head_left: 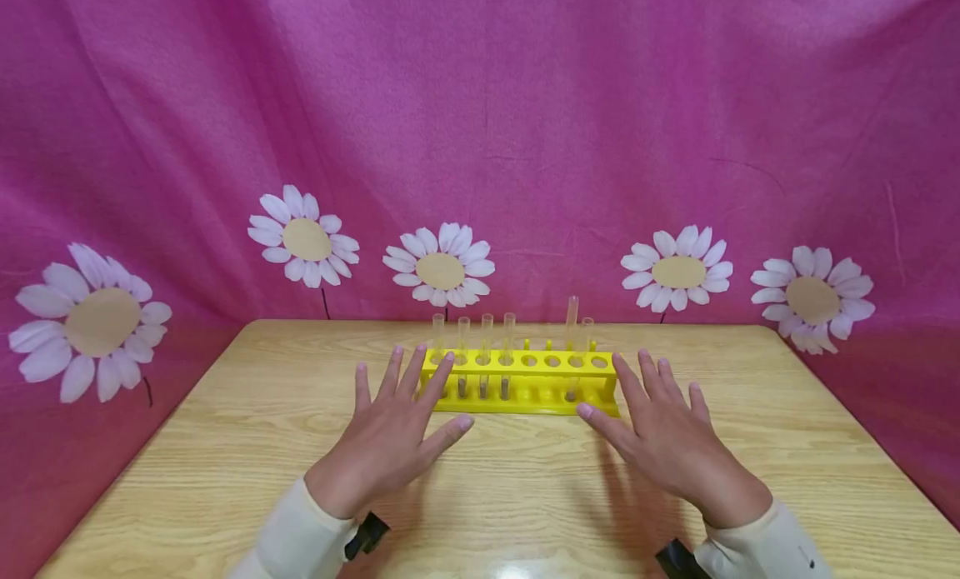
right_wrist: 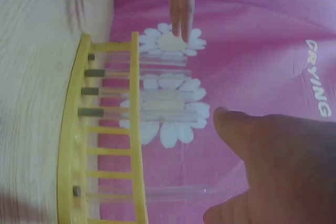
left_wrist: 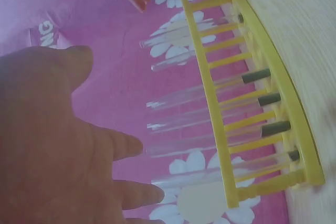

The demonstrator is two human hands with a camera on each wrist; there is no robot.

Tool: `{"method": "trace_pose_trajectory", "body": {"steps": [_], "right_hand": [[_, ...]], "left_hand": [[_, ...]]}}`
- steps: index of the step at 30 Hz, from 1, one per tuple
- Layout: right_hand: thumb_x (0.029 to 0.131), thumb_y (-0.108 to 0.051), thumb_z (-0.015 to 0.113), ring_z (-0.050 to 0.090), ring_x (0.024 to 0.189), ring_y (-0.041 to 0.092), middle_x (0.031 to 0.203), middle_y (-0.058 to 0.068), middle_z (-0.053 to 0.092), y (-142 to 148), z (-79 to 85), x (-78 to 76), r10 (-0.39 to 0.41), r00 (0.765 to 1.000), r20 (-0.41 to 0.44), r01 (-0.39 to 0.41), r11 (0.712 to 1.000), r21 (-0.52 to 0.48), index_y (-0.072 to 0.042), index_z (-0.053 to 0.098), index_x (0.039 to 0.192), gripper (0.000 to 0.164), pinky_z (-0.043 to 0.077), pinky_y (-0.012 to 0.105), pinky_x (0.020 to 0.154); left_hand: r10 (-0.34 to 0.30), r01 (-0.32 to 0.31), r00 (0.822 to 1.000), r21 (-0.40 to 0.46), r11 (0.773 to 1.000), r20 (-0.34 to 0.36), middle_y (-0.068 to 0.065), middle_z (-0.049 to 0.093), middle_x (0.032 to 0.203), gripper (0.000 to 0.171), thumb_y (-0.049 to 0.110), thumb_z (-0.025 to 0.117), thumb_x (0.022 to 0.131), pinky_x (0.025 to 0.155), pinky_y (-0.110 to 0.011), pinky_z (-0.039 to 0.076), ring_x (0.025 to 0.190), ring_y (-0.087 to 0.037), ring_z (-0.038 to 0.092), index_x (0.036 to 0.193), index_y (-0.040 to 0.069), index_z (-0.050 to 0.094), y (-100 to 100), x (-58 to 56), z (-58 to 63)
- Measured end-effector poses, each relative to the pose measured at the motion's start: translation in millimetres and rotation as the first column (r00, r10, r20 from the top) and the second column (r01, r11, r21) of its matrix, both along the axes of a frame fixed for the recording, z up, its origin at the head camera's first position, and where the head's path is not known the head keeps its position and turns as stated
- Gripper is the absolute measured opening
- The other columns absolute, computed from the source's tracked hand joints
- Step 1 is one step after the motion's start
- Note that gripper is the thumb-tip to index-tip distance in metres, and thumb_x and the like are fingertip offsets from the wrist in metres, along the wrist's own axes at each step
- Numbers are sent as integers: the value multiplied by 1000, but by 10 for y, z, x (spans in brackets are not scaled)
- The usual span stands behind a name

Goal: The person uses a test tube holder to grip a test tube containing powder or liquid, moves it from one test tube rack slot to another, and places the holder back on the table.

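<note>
A yellow test tube rack (head_left: 517, 371) stands on the table, and both hands are spread before it. Several clear test tubes (head_left: 509, 337) stand upright in its left half, with dark material (left_wrist: 275, 128) at their bottoms. Toward the right end are a taller clear tube (head_left: 572, 312) and a shorter one (head_left: 587, 333). My left hand (head_left: 390, 441), fingers straight and apart, is at the rack's left end and holds nothing. My right hand (head_left: 671, 446) is spread likewise by the right end. Whether either hand touches the rack is unclear.
The rack stands on a light wood-grain table (head_left: 510, 479). Behind the table and at its sides hangs a pink cloth (head_left: 525, 146) printed with white daisies (head_left: 440, 269). A black strap piece (head_left: 366, 536) is at the left sleeve cuff, another (head_left: 681, 558) at the right.
</note>
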State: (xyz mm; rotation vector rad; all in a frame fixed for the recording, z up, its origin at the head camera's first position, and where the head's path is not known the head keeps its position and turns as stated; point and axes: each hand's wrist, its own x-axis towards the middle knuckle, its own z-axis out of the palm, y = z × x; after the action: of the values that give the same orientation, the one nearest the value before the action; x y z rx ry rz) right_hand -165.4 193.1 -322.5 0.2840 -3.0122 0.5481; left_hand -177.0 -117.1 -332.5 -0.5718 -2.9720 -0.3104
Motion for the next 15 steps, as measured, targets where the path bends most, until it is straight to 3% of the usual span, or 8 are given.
{"method": "trace_pose_trajectory", "body": {"steps": [6,15], "right_hand": [[88,-74,39,5,138,55,155,32,8,105,-31,-83,-27,998,52,27,1000,-12,-4,16,154,99,-3,76,101],[87,-75,40,4,135,60,153,36,5,247,-79,-190,-66,991,118,69,997,-19,-2,12,154,103,-4,77,99]], "left_hand": [[26,-26,1000,37,999,-7,-13,9,161,82,68,38,92,106,-71,-7,146,-39,-1,156,23,13,-76,-83,-34],[60,-62,998,80,995,31,-14,9,160,83,68,36,93,107,-70,-5,146,-38,-1,157,22,9,-155,-248,-138]]}}
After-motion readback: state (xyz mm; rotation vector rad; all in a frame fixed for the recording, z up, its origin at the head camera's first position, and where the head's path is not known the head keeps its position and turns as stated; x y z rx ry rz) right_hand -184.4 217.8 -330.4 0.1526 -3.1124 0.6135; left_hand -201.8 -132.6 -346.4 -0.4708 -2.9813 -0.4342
